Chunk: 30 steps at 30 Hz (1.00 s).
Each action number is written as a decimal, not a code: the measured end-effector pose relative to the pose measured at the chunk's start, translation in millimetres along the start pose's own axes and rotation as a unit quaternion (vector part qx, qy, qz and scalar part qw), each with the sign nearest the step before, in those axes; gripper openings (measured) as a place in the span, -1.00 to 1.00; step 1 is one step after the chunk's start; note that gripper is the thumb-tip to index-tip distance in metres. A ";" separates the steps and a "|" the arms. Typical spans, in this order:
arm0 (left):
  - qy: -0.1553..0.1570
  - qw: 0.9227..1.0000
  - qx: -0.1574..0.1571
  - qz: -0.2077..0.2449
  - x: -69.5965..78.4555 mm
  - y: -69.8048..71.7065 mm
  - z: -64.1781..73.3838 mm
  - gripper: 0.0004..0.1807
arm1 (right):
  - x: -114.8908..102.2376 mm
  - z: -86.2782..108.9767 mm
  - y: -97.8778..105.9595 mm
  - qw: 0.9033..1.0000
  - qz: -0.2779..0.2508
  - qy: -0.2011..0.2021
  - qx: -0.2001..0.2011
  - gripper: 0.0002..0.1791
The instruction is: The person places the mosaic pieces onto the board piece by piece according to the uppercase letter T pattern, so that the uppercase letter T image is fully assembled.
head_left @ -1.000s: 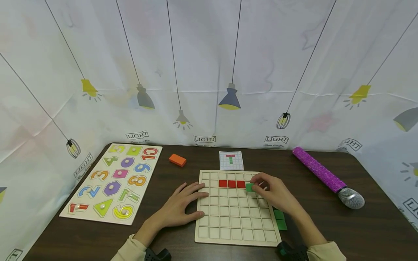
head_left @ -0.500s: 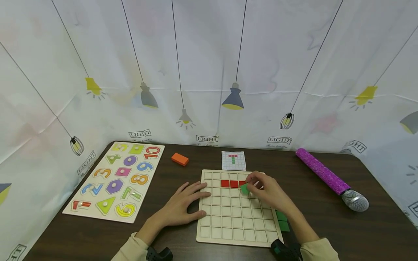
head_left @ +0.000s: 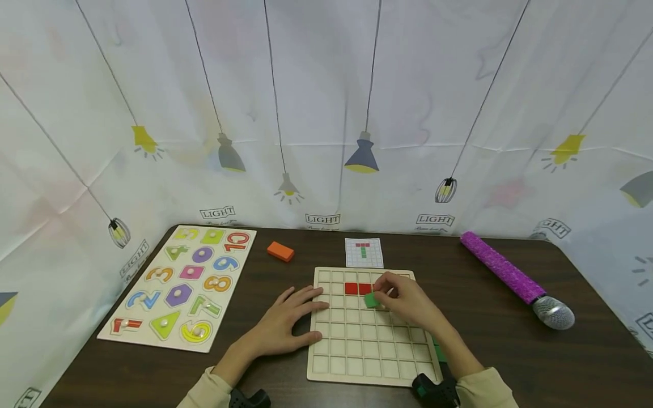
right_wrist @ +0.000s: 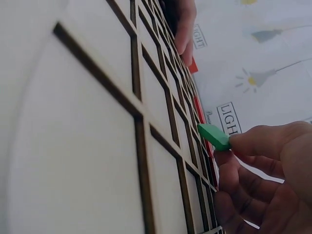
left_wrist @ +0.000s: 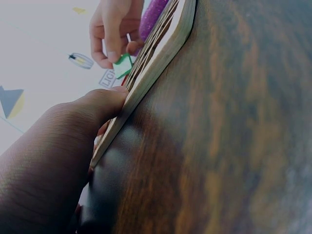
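Fingers (head_left: 313,306) of the left hand (head_left: 283,324) are spread, the grid board (head_left: 352,348) steadied by its left edge; nearside of the red tiles (head_left: 351,289), a green tile (head_left: 370,301) is pinched, tilted, by the right hand (head_left: 408,303), best levelled before lowering!

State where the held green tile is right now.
In the head view, the green tile is pinched in the right hand, over the far half of the grid board, just on the near side of the two visible red tiles.
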<state>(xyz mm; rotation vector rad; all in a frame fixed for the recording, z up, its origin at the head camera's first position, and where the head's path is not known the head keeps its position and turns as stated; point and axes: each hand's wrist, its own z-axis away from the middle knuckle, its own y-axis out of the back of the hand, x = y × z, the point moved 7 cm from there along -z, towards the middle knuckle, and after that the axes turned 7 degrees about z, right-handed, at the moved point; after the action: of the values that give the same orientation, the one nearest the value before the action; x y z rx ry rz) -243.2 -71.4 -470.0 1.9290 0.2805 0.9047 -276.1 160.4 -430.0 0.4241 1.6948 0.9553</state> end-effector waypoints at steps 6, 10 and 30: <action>0.003 1.000 0.003 0.003 0.6 1.5 2.1 -0.39 | -0.3 -1.7 -6.8 1.000 0.020 0.000 -0.002 -0.93; 0.001 1.000 0.007 0.007 0.6 1.0 1.7 -0.40 | -1.5 -1.2 -7.6 0.999 0.032 0.002 -0.007 -0.94; -0.004 1.000 0.010 -0.002 1.9 0.3 -0.2 -0.40 | -9.5 2.0 -9.3 0.997 0.073 0.024 -0.015 -0.88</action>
<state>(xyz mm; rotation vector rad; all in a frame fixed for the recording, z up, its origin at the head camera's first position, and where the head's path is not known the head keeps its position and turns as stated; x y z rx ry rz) -242.1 -70.4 -468.8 1.9488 0.2895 0.8933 -269.3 148.9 -431.3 0.5131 1.7082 1.1033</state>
